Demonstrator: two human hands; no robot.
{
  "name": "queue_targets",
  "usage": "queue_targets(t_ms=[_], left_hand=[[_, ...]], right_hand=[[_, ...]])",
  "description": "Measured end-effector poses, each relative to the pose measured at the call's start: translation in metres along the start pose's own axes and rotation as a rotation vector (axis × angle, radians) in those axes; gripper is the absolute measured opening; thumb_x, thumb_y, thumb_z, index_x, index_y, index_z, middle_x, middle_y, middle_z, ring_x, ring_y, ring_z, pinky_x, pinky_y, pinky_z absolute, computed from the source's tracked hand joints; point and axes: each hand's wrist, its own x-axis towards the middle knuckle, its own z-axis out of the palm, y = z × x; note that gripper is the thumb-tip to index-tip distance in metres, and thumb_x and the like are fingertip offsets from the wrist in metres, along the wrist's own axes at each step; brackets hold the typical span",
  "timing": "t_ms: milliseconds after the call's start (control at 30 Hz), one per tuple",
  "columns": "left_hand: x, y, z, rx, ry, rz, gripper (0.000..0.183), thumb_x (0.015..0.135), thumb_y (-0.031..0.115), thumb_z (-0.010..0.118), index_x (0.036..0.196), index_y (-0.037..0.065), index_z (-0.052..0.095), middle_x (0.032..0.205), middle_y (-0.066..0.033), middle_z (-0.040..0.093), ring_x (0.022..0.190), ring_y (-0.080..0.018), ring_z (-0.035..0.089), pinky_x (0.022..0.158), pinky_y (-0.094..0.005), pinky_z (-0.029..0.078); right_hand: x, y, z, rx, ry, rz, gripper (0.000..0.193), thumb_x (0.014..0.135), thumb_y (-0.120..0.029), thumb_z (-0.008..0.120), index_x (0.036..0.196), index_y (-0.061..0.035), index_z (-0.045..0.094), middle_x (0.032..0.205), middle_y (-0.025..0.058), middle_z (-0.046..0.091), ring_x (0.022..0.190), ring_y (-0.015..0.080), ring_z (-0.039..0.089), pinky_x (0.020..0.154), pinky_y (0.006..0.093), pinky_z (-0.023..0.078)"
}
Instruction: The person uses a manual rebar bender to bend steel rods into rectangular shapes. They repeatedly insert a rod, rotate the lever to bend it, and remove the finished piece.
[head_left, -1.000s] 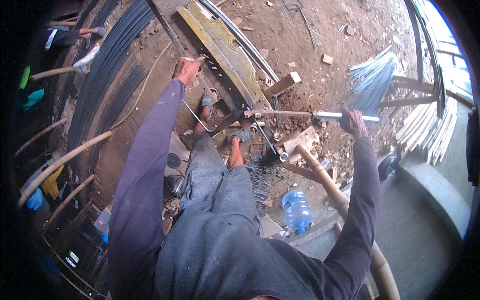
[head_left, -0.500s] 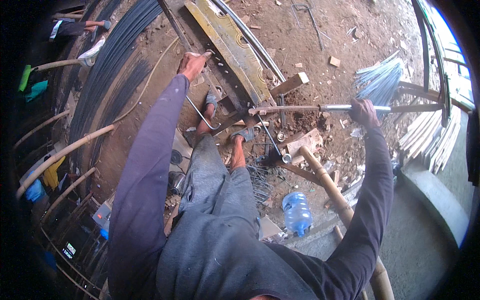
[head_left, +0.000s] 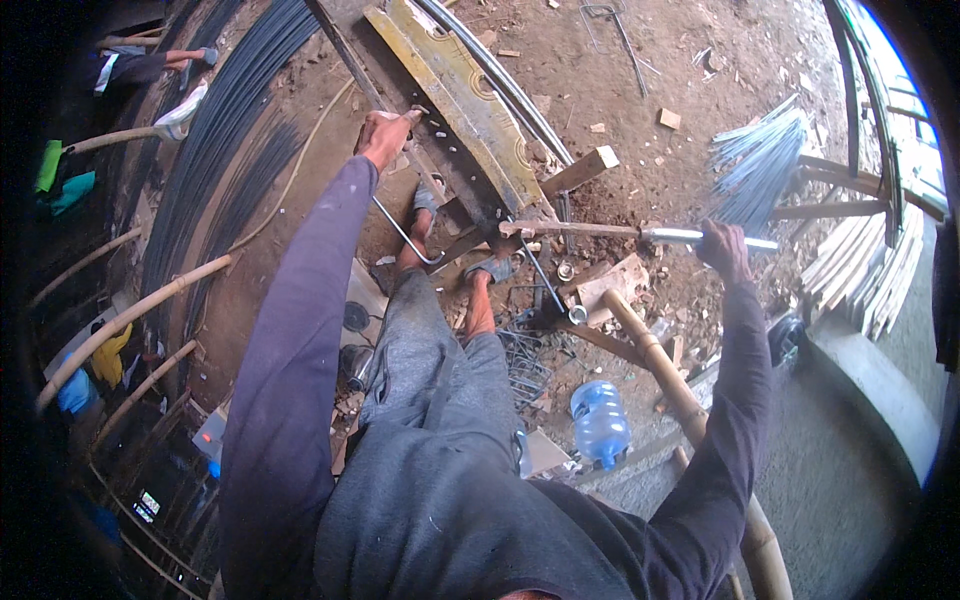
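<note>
Right hand [head_left: 724,249] wrapped round lever [head_left: 615,231] — far end at near corner of bench [head_left: 465,180] | left hand [head_left: 387,138] curled at bench edge, cannot tell on what | hooked rod [head_left: 400,231] slants just below left hand | steady, level strokes look safest, left fingers kept off lever — swing room over dirt [head_left: 625,165] beyond lever, bamboo pole [head_left: 655,362] passing under right forearm [head_left: 725,380]

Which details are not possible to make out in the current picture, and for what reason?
All in the head view:
- What the left hand grips: hidden by the hand itself.
- The right hand's palm: hidden behind its back, closed around the silver pipe.
- Far ends of the dark rods: cut off by the top edge.
- Another person's upper body: lost in darkness at left.
</note>
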Motion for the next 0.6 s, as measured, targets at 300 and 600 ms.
queue_targets(t_ms=[300,600], left_hand=[[-0.006,0.015,-0.011,0.08,-0.043,-0.071,0.054,0.078,0.053,0.077,0.082,-0.001,0.073,0.088,-0.0153,0.074,0.084,-0.0274,0.07,0.077,-0.0397,0.052],[-0.018,0.015,-0.01,0.05,0.033,0.158,0.053,0.081,0.05,0.075,0.062,0.002,0.066,0.059,-0.0095,0.062,0.06,-0.0207,0.059,0.06,-0.0411,0.044]], right_hand=[[-0.016,-0.005,-0.024,0.063,-0.084,0.206,0.011,0.073,-0.015,0.07,0.074,-0.0058,0.063,0.069,0.0195,0.065,0.069,0.0415,0.065,0.064,0.0495,0.051],[-0.085,-0.037,0.025,-0.017,0.052,0.517,0.009,0.068,-0.01,0.066,0.076,-0.0076,0.065,0.075,0.0207,0.067,0.078,0.0401,0.068,0.069,0.049,0.052]])
